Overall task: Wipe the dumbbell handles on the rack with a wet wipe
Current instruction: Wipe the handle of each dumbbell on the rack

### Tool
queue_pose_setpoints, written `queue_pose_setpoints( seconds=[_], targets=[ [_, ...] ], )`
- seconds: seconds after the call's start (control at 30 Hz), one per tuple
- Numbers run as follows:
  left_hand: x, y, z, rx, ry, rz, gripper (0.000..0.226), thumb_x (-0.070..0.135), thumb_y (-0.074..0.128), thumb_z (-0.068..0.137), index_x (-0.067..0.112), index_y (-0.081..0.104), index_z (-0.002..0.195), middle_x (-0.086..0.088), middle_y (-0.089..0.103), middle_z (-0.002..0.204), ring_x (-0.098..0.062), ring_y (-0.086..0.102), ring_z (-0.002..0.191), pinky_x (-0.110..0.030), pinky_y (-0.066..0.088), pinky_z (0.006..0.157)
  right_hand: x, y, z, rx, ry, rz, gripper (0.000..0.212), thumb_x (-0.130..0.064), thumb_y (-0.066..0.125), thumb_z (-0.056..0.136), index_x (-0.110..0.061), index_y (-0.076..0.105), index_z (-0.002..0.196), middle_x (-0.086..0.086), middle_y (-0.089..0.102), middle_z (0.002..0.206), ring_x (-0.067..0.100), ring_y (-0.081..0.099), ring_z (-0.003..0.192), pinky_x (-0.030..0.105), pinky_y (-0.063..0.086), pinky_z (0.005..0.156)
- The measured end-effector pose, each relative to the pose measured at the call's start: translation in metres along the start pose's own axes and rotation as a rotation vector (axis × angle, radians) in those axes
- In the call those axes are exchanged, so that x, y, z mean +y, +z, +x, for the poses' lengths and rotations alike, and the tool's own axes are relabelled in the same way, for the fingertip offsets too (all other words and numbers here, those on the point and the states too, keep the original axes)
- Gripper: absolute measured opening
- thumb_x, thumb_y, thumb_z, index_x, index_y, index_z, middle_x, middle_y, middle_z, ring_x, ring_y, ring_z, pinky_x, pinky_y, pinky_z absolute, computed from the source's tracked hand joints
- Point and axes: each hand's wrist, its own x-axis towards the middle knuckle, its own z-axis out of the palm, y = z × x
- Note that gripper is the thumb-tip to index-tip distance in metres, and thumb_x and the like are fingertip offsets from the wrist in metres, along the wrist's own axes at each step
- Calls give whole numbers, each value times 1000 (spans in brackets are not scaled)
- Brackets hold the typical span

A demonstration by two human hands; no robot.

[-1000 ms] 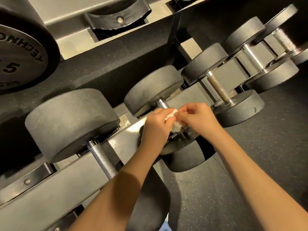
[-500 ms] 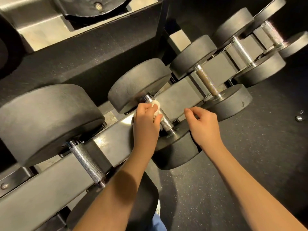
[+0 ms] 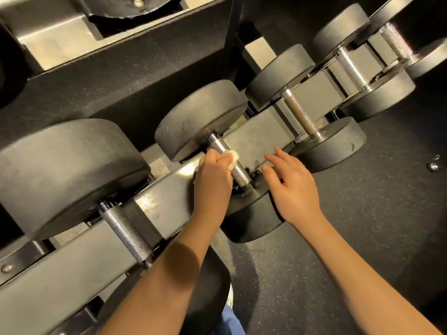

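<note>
Head | left hand [image 3: 212,182] grip pinches wet wipe [image 3: 233,158] on handle [image 3: 240,173] mid-length | right hand [image 3: 294,191] grip wide, beside handle's near end

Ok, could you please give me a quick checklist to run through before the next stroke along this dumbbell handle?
1. Wipe held: ok, the left hand pinches the wipe.
2. Wipe on metal: ok, it lies against the handle.
3. Path along the handle: ok, it is bare down to the near weight.
4. Right hand out of the way: ok, it is open and to the right of the handle.
5. Dumbbell seated: ok, it lies across the rack.
6. Wipe wet enough: cannot tell.
</note>
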Motion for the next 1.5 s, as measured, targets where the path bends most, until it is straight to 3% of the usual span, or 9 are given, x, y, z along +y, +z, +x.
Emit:
queue_pose_setpoints(
  seconds=[0.23,0.37,0.5,0.9,0.97,1.03,1.13,1.27,1.5],
  targets=[
    [2,-9,9,190,-5,57,13,3,57,92,-3,68,90,-4,49,82,-14,45,68,-8,29,53,-2,-1,-1,4,20,42,58,-52,30,88,-25,55,133,-4,41,148,12,33,137,38,27,113],
    [1,2,-12,-36,-125,25,17,14,56,95,7,71,96,2,51,87,-9,45,73,0,33,63,-1,-1,0,18,21,38,57,-52,30,88,-25,58,129,-4,45,145,12,35,135,38,30,111],
    [1,0,-16,-168,-134,2,14,23,62,90,14,67,81,7,54,74,-8,48,69,-11,32,55,0,1,0,31,22,36,55,-51,30,88,-25,61,126,-5,48,143,11,38,133,35,30,108],
    [13,-3,-1,190,-362,-250,10,12,56,92,12,62,83,3,57,76,5,52,74,-4,35,58,1,1,-1,63,6,95,48,-45,37,88,-20,67,116,-4,57,132,12,43,127,36,36,104],
    [9,-1,6,201,-333,-220,10,12,56,91,14,60,82,-3,60,85,-12,53,84,-9,32,59,0,1,-1,71,5,101,47,-44,38,87,-20,68,114,-3,58,130,13,45,125,37,37,104],
    [8,3,0,119,-269,-141,21,12,56,91,12,54,71,-7,59,79,-20,53,73,-10,35,57,0,1,-1,75,-1,98,46,-43,38,87,-19,69,112,-2,60,127,14,47,123,35,37,102],
    [8,-1,-14,-48,-155,-66,30,19,58,93,8,58,65,-4,59,73,-20,56,67,-24,46,60,0,1,-1,74,-2,87,44,-42,39,88,-19,69,110,-3,61,124,13,47,121,32,36,99],
    [6,-11,-9,-190,-71,-82,34,13,66,87,17,52,57,9,46,64,-5,42,60,-11,33,55,2,2,-1,80,-9,77,31,-34,48,93,-18,70,108,-3,62,122,14,47,120,31,35,96],
    [2,-7,21,174,40,-22,13,6,60,87,1,59,76,-6,49,75,-13,39,68,-5,28,63,2,2,0,67,-11,70,46,-44,38,87,-19,70,110,-5,62,122,11,47,118,27,34,95]
  ],
)
